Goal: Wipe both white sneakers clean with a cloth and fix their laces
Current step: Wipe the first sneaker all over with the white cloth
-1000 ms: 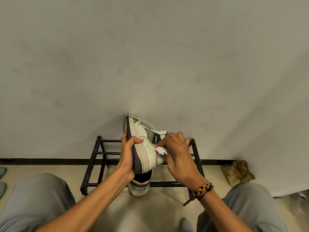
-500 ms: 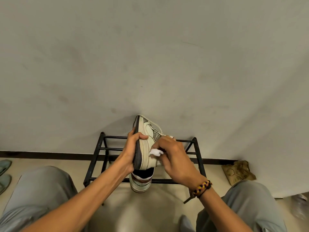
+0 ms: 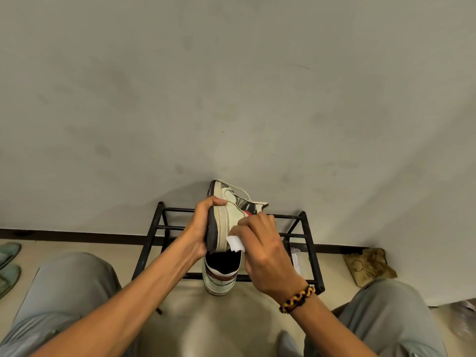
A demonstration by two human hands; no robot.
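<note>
The held sneaker (image 3: 226, 215) is raised above the rack (image 3: 309, 243), turned on its side with the dark sole facing left and its toe pointing up toward the wall (image 3: 231, 86). Its upper is off-white with dark and red patches near the laces (image 3: 243, 193), which loop loosely at the top. No brand or writing can be read on it.

The left hand (image 3: 202, 228) grips the sole, thumb curled over the upper edge and fingers wrapped behind. The right hand (image 3: 262, 251) pinches a small white cloth (image 3: 235, 243) and presses it against the sneaker's side near the heel. A braided bracelet (image 3: 297, 298) of yellow, black and red circles that wrist.

Directly below, the second sneaker (image 3: 219, 276) stands on the floor (image 3: 213, 325) at the front bar of the rack, its dark opening facing up and its heel toward the camera.

The person's knees in grey trousers (image 3: 64, 287) frame the scene. Green slippers (image 3: 9, 264) lie at the far left. A crumpled brown bag (image 3: 368, 265) lies against the wall to the right; it bears a faint drawn mark, not legible.
</note>
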